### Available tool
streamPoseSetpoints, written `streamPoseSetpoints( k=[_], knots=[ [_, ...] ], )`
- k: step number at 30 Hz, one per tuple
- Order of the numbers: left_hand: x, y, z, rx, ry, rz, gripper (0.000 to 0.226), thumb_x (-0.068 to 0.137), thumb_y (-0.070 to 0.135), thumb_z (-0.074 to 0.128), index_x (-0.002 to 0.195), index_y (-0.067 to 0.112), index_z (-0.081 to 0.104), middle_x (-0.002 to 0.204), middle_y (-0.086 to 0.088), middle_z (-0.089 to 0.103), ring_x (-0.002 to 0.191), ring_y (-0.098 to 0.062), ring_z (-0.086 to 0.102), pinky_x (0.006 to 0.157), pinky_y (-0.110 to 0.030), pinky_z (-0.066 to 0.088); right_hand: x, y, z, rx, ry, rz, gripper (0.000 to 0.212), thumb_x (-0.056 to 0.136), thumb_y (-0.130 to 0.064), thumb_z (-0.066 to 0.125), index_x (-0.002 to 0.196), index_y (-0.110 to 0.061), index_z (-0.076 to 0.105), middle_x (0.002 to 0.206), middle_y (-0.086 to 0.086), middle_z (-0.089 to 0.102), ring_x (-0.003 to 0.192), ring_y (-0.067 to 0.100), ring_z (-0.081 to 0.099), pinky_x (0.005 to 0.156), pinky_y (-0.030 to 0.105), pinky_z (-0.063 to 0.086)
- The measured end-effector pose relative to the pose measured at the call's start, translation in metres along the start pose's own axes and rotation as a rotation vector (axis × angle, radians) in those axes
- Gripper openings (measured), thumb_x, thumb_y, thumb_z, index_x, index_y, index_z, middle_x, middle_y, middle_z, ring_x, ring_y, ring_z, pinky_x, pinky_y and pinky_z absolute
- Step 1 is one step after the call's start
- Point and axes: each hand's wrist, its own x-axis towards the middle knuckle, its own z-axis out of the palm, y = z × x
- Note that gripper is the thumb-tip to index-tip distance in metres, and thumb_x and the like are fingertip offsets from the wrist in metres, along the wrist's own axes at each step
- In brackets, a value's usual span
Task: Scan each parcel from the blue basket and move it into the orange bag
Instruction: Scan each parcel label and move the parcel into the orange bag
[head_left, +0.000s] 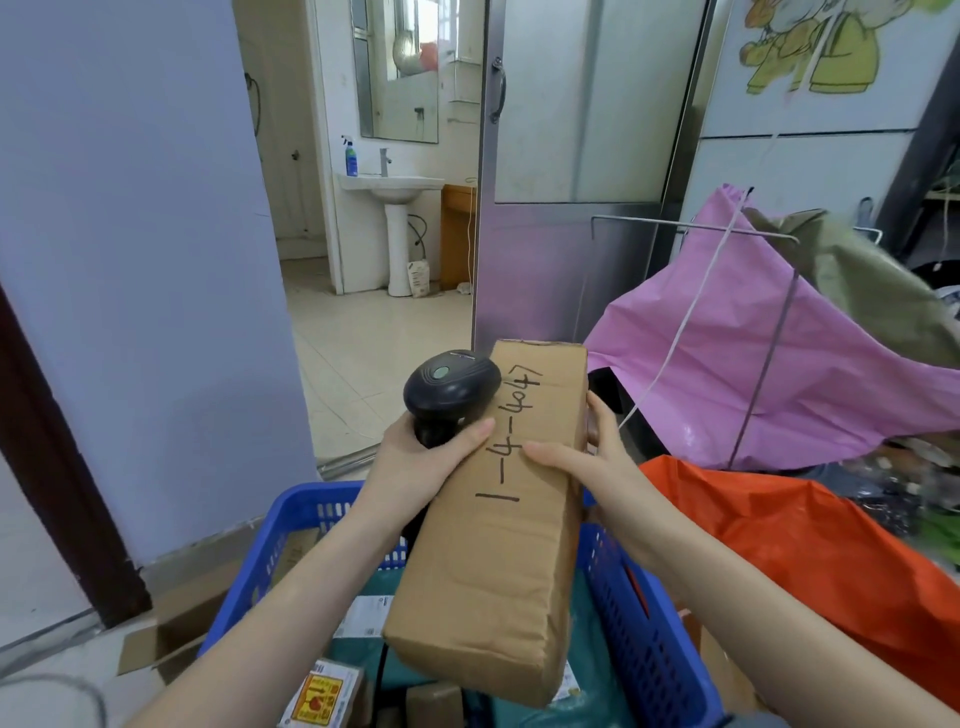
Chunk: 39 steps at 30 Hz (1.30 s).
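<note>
A long brown cardboard parcel (498, 545) marked "1-4-4047" is lifted above the blue basket (639, 613). My right hand (576, 457) grips its right edge, thumb on the top face. My left hand (415, 457) holds the handle of a black barcode scanner (451, 387), whose head sits against the parcel's left edge. The basket below holds a teal mailer (597, 686), a labelled packet and small boxes. The orange bag (831, 561) lies to the right of the basket.
A pink bag (769, 364) hangs on a wire frame behind the orange bag, with an olive bag beside it. Flattened cardboard (171, 634) lies on the floor left of the basket. A grey wall stands left; a doorway ahead opens onto a washroom with a sink.
</note>
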Motion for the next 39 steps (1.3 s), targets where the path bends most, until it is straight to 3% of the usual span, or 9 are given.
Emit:
streamPoseSetpoints(
  k=[5, 10, 13, 16, 21, 24, 29, 33, 39],
  knots=[
    [0.003, 0.005, -0.008, -0.165, -0.082, -0.109, 0.035, 0.081, 0.035, 0.072, 0.109, 0.015, 0.065, 0.1, -0.001, 0.074, 0.093, -0.016, 0.069, 0.084, -0.034, 0.054, 0.003, -0.001, -0.011, 0.183, 0.095, 0.044, 0.091, 0.062, -0.02, 0.085, 0.137, -0.033, 0.034, 0.126, 0.0, 0.057, 0.103, 0.019, 0.065, 0.08, 0.044, 0.057],
    [-0.002, -0.001, -0.007, -0.311, -0.233, -0.188, 0.062, 0.068, 0.045, 0.077, 0.121, 0.016, 0.062, 0.099, -0.001, 0.072, 0.091, -0.02, 0.068, 0.078, -0.03, 0.05, -0.002, -0.005, -0.014, 0.407, 0.019, 0.109, 0.07, 0.073, -0.03, 0.075, 0.135, -0.021, 0.043, 0.119, 0.004, 0.067, 0.089, 0.017, 0.07, 0.064, 0.031, 0.057],
    [-0.006, 0.004, -0.004, -0.3, -0.223, -0.112, 0.044, 0.07, 0.044, 0.073, 0.107, 0.021, 0.065, 0.071, 0.01, 0.071, 0.08, -0.011, 0.065, 0.071, -0.027, 0.048, -0.003, -0.005, -0.009, 0.161, 0.02, 0.182, 0.048, 0.091, -0.046, 0.056, 0.131, -0.021, 0.048, 0.114, 0.0, 0.066, 0.091, 0.013, 0.065, 0.073, 0.03, 0.055],
    [-0.006, 0.006, -0.007, -0.275, -0.194, -0.089, 0.028, 0.081, 0.038, 0.067, 0.104, 0.023, 0.065, 0.085, 0.006, 0.076, 0.083, -0.013, 0.069, 0.074, -0.029, 0.05, -0.008, -0.007, -0.013, -0.003, 0.061, 0.187, 0.039, 0.095, -0.042, 0.052, 0.129, -0.023, 0.047, 0.101, -0.001, 0.064, 0.081, 0.014, 0.064, 0.059, 0.027, 0.053],
    [-0.007, 0.013, -0.005, -0.188, -0.21, -0.011, 0.02, 0.08, 0.035, 0.067, 0.099, 0.031, 0.062, 0.089, 0.012, 0.076, 0.096, -0.01, 0.067, 0.081, -0.028, 0.05, -0.013, -0.006, -0.017, 0.002, -0.078, 0.205, 0.067, 0.071, -0.065, 0.06, 0.131, -0.038, 0.044, 0.114, -0.007, 0.068, 0.104, 0.019, 0.066, 0.087, 0.047, 0.055],
    [-0.011, 0.017, 0.0, -0.174, -0.237, 0.014, 0.01, 0.086, 0.03, 0.064, 0.093, 0.033, 0.057, 0.073, 0.021, 0.073, 0.077, -0.001, 0.067, 0.075, -0.024, 0.05, -0.014, -0.005, -0.017, 0.009, -0.099, 0.213, 0.087, 0.063, -0.047, 0.074, 0.14, -0.033, 0.036, 0.111, -0.003, 0.071, 0.101, 0.02, 0.068, 0.083, 0.046, 0.056],
    [-0.014, 0.017, -0.001, -0.185, -0.249, 0.019, 0.042, 0.07, 0.041, 0.07, 0.109, 0.033, 0.057, 0.105, 0.008, 0.073, 0.099, -0.014, 0.068, 0.08, -0.027, 0.051, -0.017, -0.005, -0.02, 0.01, -0.037, 0.199, 0.083, 0.071, -0.035, 0.077, 0.142, -0.028, 0.035, 0.1, -0.004, 0.075, 0.086, 0.013, 0.073, 0.068, 0.031, 0.057],
    [-0.013, 0.014, -0.001, -0.214, -0.217, 0.001, 0.062, 0.065, 0.044, 0.072, 0.122, 0.027, 0.055, 0.117, 0.002, 0.07, 0.1, -0.018, 0.07, 0.084, -0.032, 0.05, -0.017, -0.004, -0.022, -0.028, -0.025, 0.179, 0.084, 0.074, -0.033, 0.077, 0.143, -0.028, 0.03, 0.102, -0.003, 0.075, 0.09, 0.013, 0.072, 0.086, 0.039, 0.055],
    [-0.012, 0.018, -0.008, 0.008, -0.118, 0.123, 0.012, 0.084, 0.032, 0.067, 0.094, 0.029, 0.061, 0.076, 0.001, 0.07, 0.065, -0.004, 0.066, 0.069, -0.019, 0.049, -0.013, -0.003, -0.028, -0.091, 0.025, 0.177, 0.089, 0.072, -0.032, 0.08, 0.145, -0.028, 0.028, 0.107, 0.0, 0.072, 0.09, 0.017, 0.072, 0.081, 0.035, 0.057]
  ],
)
